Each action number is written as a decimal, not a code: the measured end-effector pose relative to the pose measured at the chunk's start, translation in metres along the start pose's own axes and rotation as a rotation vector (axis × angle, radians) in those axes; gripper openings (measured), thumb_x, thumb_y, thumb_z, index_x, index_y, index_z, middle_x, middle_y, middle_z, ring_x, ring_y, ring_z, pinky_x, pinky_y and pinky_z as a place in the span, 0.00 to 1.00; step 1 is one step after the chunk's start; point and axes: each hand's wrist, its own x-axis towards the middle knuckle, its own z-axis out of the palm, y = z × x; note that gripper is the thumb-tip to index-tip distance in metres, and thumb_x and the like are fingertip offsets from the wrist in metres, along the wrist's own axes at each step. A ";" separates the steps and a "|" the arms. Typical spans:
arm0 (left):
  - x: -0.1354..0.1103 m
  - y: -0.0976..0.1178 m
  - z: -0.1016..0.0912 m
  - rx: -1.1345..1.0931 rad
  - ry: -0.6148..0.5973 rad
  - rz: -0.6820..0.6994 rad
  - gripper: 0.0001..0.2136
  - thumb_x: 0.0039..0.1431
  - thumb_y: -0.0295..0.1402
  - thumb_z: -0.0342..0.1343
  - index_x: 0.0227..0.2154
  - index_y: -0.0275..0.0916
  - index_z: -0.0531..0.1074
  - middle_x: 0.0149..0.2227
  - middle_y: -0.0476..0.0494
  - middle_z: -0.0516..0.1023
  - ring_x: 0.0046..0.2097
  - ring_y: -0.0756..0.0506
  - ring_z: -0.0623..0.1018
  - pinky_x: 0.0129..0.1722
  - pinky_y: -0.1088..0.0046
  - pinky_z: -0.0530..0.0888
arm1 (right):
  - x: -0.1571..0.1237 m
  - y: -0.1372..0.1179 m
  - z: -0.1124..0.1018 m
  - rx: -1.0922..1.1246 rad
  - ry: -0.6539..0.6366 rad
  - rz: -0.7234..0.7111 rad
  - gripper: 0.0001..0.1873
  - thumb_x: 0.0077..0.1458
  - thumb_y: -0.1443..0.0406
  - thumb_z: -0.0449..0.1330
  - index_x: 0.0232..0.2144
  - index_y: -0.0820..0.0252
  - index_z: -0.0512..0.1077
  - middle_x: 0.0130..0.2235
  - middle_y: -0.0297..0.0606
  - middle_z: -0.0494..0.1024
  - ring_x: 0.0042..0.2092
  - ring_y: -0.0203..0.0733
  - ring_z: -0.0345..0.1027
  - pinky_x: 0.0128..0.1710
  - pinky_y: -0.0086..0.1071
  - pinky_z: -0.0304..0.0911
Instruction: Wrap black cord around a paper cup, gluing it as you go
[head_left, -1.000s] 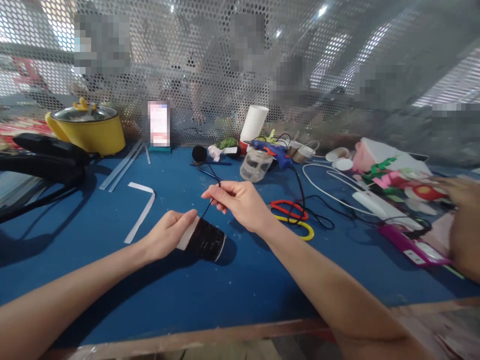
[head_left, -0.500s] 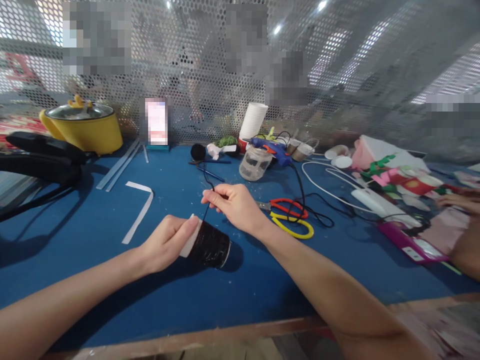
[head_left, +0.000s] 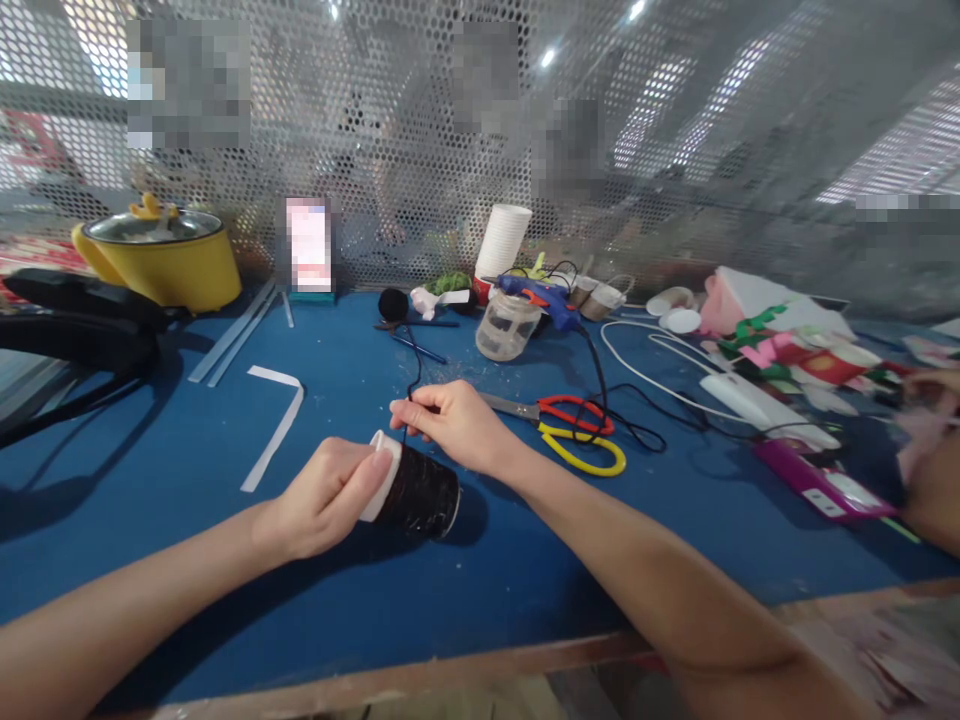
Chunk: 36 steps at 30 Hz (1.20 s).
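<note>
My left hand point(head_left: 330, 490) grips a white paper cup point(head_left: 384, 480) by its rim end, thumb outside. The cup lies tilted on its side, and black yarn wraps most of its wall point(head_left: 421, 492). Between the thumb and fingers of my right hand point(head_left: 450, 420) is a strand of black yarn point(head_left: 412, 365), pinched just above the cup. That strand runs back across the table to a black yarn ball point(head_left: 393, 304). Beyond my right hand lie scissors point(head_left: 577, 414) with one red and one yellow handle, blades partly hidden by the hand.
A blue glue gun point(head_left: 544, 298) rests on a clear plastic jar point(head_left: 504, 328). Farther left stand a phone point(head_left: 309, 245) and a yellow pot point(head_left: 176, 265). A white paper strip point(head_left: 276, 425) lies left. Cables, a purple box point(head_left: 821, 482) and another person's arm point(head_left: 930, 470) are on the right.
My right hand has come down and slightly left with the yarn, closer to the cup. More of the scissors' blades shows. The cup has turned a little in my left hand, showing its rim.
</note>
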 end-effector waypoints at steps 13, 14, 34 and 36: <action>0.001 0.005 -0.001 0.088 -0.006 0.099 0.16 0.57 0.24 0.35 0.14 0.39 0.47 0.15 0.54 0.52 0.18 0.54 0.53 0.20 0.75 0.54 | -0.001 -0.001 0.004 0.024 -0.096 0.040 0.16 0.51 0.60 0.52 0.20 0.64 0.71 0.20 0.32 0.69 0.22 0.30 0.58 0.23 0.24 0.53; 0.001 0.005 -0.001 0.093 0.001 0.106 0.16 0.57 0.24 0.35 0.14 0.39 0.47 0.15 0.54 0.52 0.18 0.54 0.53 0.20 0.75 0.54 | -0.002 -0.002 0.005 0.032 -0.100 0.045 0.16 0.51 0.60 0.53 0.20 0.64 0.71 0.19 0.31 0.68 0.22 0.30 0.57 0.22 0.24 0.53; -0.001 0.004 0.001 -0.097 0.024 -0.144 0.18 0.58 0.33 0.35 0.13 0.38 0.48 0.14 0.54 0.51 0.18 0.55 0.52 0.18 0.77 0.54 | 0.002 0.003 0.003 -0.009 -0.212 0.094 0.24 0.47 0.49 0.52 0.13 0.62 0.59 0.15 0.26 0.54 0.18 0.28 0.48 0.18 0.25 0.45; 0.001 0.004 0.001 -0.203 0.067 -0.312 0.19 0.58 0.37 0.36 0.12 0.38 0.50 0.14 0.54 0.52 0.17 0.55 0.53 0.16 0.77 0.53 | 0.005 0.003 -0.005 0.015 -0.200 0.191 0.25 0.48 0.47 0.48 0.18 0.63 0.64 0.18 0.31 0.63 0.19 0.29 0.55 0.18 0.26 0.52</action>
